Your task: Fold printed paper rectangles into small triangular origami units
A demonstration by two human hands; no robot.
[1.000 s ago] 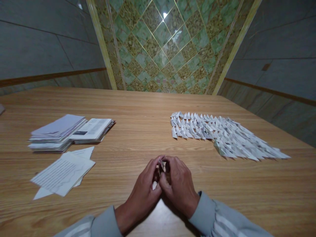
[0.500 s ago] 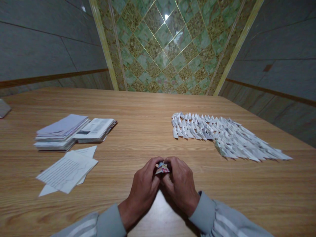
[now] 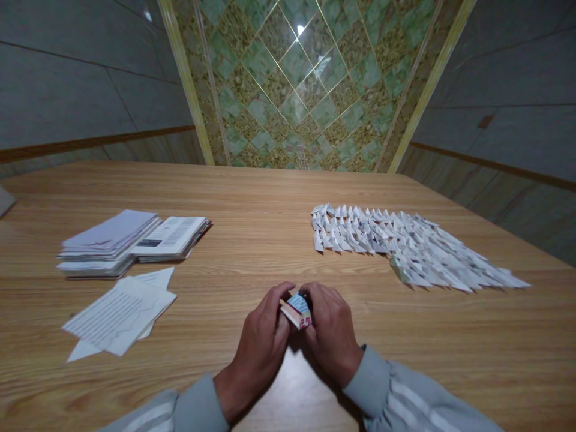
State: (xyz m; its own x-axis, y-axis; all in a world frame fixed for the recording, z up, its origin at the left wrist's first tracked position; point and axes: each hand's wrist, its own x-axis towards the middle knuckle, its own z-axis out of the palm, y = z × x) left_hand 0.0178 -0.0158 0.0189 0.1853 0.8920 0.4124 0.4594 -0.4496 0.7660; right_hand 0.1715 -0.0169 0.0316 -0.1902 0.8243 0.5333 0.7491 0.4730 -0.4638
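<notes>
Between both hands, above the front middle of the table, is a small folded piece of printed paper [image 3: 297, 309] in blue, cream and red. My left hand [image 3: 265, 336] pinches its left side, thumb and forefinger closed on it. On the opposite side my right hand [image 3: 330, 330] grips it with bent fingers. Parts of the paper are hidden behind the fingers. To the left of my hands lie a few loose printed sheets [image 3: 119, 315], overlapping at angles.
Two adjoining stacks of paper, one with a lilac-white top [image 3: 110, 231] and one with a printed top [image 3: 173, 234], lie at the left. Many folded paper pieces [image 3: 373, 234] stand in tight rows at the right. A tiled wall [image 3: 301, 90] rises behind the wooden table [image 3: 252, 198].
The folded paper has turned and spread a little between my fingers, so more of its blue printed face shows. Both hands stay in nearly the same place. The view has shifted slightly.
</notes>
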